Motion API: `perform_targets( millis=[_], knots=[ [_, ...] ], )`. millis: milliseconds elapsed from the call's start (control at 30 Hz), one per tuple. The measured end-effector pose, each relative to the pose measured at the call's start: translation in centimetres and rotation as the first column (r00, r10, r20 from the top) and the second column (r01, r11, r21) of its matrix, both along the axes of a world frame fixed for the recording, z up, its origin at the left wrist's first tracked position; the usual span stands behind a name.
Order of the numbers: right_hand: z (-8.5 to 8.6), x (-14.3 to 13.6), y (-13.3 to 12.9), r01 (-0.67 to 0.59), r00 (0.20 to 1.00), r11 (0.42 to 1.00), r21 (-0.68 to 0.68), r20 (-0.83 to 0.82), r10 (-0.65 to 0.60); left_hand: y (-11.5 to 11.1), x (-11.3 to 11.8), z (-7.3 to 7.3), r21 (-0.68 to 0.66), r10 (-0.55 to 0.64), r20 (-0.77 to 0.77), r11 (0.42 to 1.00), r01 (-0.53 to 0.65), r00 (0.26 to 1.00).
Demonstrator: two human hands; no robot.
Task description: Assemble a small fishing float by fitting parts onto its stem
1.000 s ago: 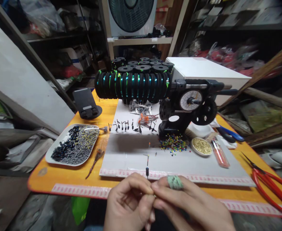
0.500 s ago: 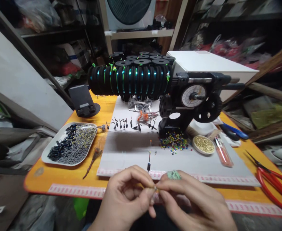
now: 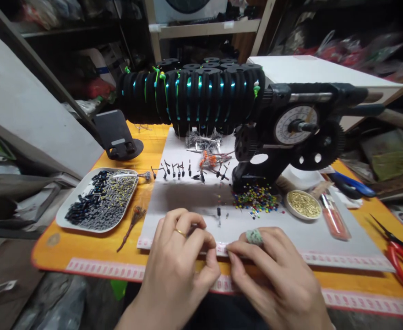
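My left hand (image 3: 181,256), with a gold ring, is over the board's front edge, fingers curled and thumb near the index fingertip. Facing it across a small gap is my right hand (image 3: 273,266), with green tape round one finger; its thumb and index finger are pinched together. Whatever either hand holds is too small to make out. Just beyond the fingertips, a small dark cylinder (image 3: 218,211) stands out over the grey-white board (image 3: 187,229), with small beads in line above it. Several similar black pieces (image 3: 179,170) lie in a row farther back.
A white tray (image 3: 59,220) of small dark and grey pieces stands at left. A black geared machine with spools (image 3: 191,98) rises behind the board. Coloured-head pins (image 3: 256,199), a dish of gold-coloured bits (image 3: 303,205) and red-handled scissors (image 3: 399,266) are at right.
My hands have drawn slightly apart and moved forward onto the board's edge. The left hand has turned so its back and ring show. The camera view has shifted too.
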State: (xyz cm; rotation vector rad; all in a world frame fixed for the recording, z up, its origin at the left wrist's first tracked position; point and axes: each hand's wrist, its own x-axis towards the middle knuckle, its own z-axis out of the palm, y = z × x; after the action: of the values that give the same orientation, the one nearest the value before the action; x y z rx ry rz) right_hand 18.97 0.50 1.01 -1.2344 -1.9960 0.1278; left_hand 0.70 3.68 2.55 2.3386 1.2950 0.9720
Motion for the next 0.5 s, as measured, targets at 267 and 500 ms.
perform_targets(
  millis=[267,500],
  knots=[
    [-0.1,-0.2,-0.1,0.028,0.999,0.999,-0.031,0.047,-0.027,0.1,-0.4,0.6,-0.129,0.004,-0.003,0.992,-0.004,1.0],
    [-0.3,-0.5,-0.1,0.02,0.999,0.998,-0.068,0.036,-0.018,0.1,-1.0,0.6,-0.125,0.012,0.032,0.992,-0.008,0.999]
  ],
)
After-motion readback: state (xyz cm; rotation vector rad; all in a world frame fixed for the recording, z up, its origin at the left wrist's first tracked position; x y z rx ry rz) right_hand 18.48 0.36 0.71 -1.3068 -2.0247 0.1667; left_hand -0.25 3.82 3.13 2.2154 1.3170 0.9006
